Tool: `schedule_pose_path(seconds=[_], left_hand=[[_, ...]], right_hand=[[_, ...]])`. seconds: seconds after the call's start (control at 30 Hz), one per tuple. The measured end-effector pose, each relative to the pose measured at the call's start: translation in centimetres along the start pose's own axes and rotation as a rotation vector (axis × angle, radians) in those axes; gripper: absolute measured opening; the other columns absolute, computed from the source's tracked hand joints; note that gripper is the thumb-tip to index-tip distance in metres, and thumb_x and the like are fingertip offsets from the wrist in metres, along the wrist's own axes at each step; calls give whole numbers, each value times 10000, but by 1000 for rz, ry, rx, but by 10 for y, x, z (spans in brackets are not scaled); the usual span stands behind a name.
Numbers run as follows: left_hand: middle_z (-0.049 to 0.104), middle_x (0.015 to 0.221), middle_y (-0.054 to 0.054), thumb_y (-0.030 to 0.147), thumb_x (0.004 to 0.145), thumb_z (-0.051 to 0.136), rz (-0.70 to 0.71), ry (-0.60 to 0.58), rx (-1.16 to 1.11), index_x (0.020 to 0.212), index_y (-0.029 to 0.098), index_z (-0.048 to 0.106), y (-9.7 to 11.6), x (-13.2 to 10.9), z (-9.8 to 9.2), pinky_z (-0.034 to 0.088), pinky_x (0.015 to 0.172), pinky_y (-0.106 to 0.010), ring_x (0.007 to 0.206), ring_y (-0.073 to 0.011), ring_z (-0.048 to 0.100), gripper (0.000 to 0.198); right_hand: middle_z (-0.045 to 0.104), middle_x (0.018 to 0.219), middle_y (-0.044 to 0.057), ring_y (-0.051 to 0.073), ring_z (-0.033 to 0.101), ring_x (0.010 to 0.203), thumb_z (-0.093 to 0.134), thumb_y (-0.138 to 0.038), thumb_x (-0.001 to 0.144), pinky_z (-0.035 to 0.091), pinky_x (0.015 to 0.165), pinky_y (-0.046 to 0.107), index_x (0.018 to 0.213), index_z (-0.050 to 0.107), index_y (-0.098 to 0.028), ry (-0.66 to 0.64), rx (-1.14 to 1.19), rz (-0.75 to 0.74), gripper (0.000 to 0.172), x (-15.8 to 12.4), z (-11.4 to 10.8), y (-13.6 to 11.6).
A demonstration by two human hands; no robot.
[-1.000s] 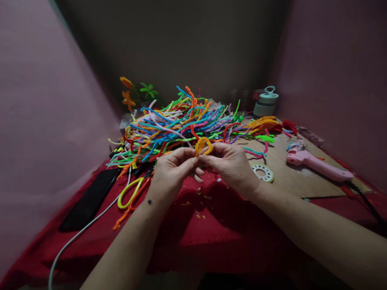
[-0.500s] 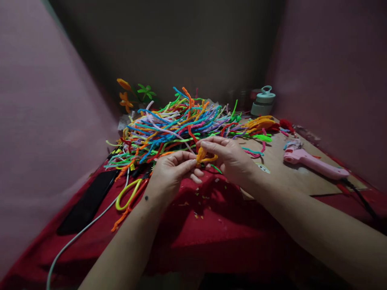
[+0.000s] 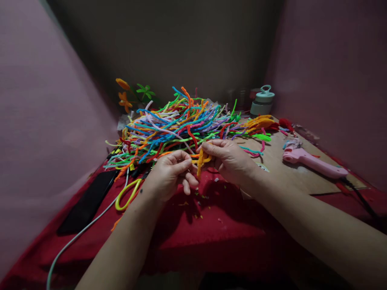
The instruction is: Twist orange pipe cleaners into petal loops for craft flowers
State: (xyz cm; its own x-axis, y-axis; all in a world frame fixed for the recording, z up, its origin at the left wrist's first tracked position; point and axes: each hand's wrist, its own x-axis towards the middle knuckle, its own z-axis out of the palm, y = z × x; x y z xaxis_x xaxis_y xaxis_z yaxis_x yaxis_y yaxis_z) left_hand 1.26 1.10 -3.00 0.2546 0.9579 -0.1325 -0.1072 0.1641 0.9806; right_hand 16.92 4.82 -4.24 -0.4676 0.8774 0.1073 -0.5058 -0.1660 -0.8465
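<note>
A yellow-orange fuzzy stem (image 3: 200, 163), bent and looped, is held between both hands over the front of the red cloth. My left hand (image 3: 173, 171) pinches its left part between thumb and index finger, the other fingers loosely curled. My right hand (image 3: 225, 157) grips its upper right part with thumb and fingers. One end of the stem hangs down between the hands. Just behind them lies a big pile of multicoloured fuzzy stems (image 3: 169, 125).
A pink glue gun (image 3: 316, 163) rests on a brown board (image 3: 290, 177) at right. Yellow-handled scissors (image 3: 128, 195), a black phone (image 3: 87, 201) and a pale cable (image 3: 81, 229) are at left. A green-lidded jar (image 3: 262, 102) and orange flowers (image 3: 125, 101) stand behind.
My left hand has moved slightly left and down, away from the right hand. The yellow-orange piece now shows a strand hanging down between them.
</note>
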Motion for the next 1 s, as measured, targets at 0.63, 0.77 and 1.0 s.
schedule_pose_path(seconds=[0.63,0.77,1.0], left_hand=[[635,744,-4,265,680,674,458,438,573,869,187,642,1,-6,9,397,540,-195,600,-110,532,207],[619,659,-1,272,710,645,367,340,684,739,171,661,-1,-7,19,374,525,-201,548,-103,491,107],[567,592,22,291,723,631,314,249,694,745,171,674,2,-8,18,314,452,-187,492,-76,420,129]], right_hand=[[625,569,16,97,529,488,702,-363,646,419,487,234,625,661,-141,90,-239,-107,226,0,1,5],[612,561,6,84,506,487,685,-348,665,399,490,227,625,656,-138,85,-245,-116,216,-1,1,7],[608,559,7,87,509,493,672,-311,680,390,502,231,599,646,-136,52,-199,-122,195,0,-1,6]])
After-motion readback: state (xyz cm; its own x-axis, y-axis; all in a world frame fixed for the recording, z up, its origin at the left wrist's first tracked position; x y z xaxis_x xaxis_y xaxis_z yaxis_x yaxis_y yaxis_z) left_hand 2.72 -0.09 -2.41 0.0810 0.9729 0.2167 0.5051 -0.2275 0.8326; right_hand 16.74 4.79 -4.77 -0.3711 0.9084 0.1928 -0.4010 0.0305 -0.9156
